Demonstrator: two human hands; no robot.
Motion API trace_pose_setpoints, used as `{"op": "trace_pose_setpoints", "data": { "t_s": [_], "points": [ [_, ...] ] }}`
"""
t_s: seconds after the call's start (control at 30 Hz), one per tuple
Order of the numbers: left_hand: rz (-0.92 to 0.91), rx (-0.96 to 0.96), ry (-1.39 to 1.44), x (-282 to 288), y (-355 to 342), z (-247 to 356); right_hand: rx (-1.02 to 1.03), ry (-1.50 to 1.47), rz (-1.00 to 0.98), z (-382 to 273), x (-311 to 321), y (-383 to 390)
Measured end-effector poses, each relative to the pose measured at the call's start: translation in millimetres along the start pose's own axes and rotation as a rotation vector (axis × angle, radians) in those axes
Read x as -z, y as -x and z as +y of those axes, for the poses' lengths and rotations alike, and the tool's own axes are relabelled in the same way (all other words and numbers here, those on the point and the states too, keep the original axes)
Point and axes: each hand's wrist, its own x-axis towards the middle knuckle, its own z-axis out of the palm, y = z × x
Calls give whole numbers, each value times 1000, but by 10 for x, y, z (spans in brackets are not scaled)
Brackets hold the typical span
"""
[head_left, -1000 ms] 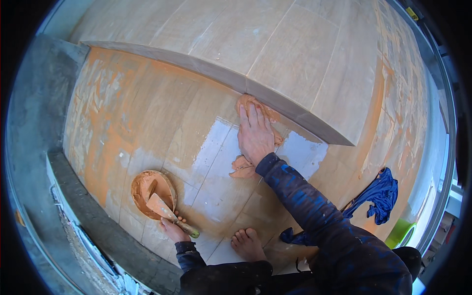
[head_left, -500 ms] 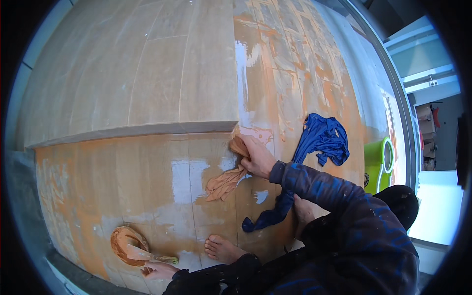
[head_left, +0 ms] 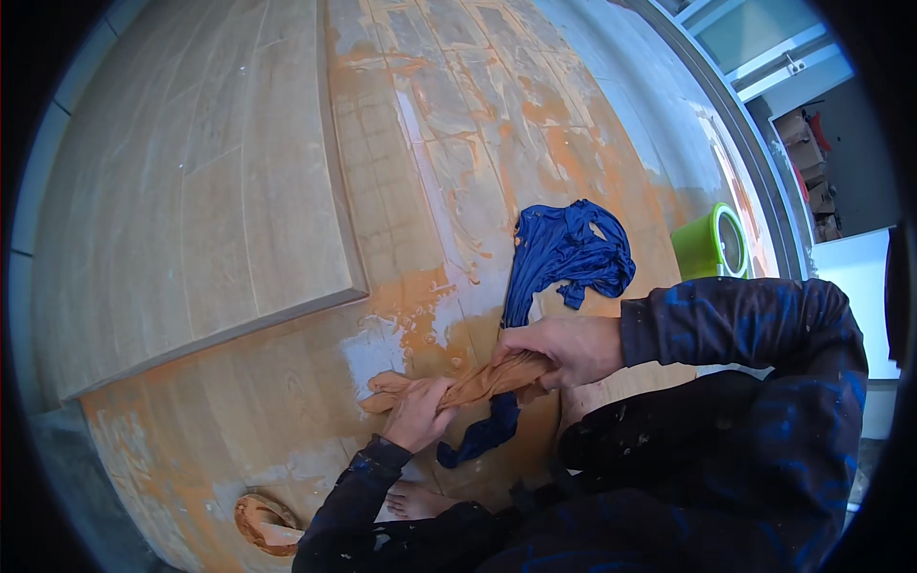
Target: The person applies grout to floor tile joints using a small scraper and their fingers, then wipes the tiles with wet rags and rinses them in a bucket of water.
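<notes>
An orange-stained cloth [head_left: 480, 382], twisted lengthwise, is stretched between my two hands above the tiled floor. My left hand [head_left: 418, 413] is closed round it near one end, and a short bunched tip sticks out past the fingers. Farther right, my right hand [head_left: 565, 350] grips the other end. Behind the right hand a crumpled blue cloth [head_left: 573, 253] lies spread on the floor; a dark blue strip of fabric [head_left: 480, 435] lies below the twisted cloth. At the lower left, a round bowl [head_left: 253, 520] of orange paste is partly hidden by my left sleeve.
A raised tiled step [head_left: 220, 191] fills the left, its edge [head_left: 358, 291] ending in a corner near my hands. Orange and white residue smears the floor tiles [head_left: 478, 115]. A green bucket [head_left: 702, 244] stands at the right, near a glass door frame. My bare foot [head_left: 415, 501] is below.
My left hand has come up from beside the bowl and taken hold of the cloth. My right hand has lifted it off the floor by the step corner. The view has shifted.
</notes>
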Motion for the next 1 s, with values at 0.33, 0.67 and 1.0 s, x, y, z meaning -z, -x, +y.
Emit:
{"op": "trace_pose_setpoints", "data": {
  "t_s": [0.33, 0.67, 1.0],
  "points": [
    [-680, 427, 239, 114, -1021, 933, 6, -46, 350, 1853, 161, 1187],
    [75, 276, -210, -2109, -2110, 1562, -65, 900, 1050, 3249, 1112, 1719],
    [193, 415, -62, -2277, -1933, 1619, 73, 311, 1239, 3238, 984, 1615]
  ]
}}
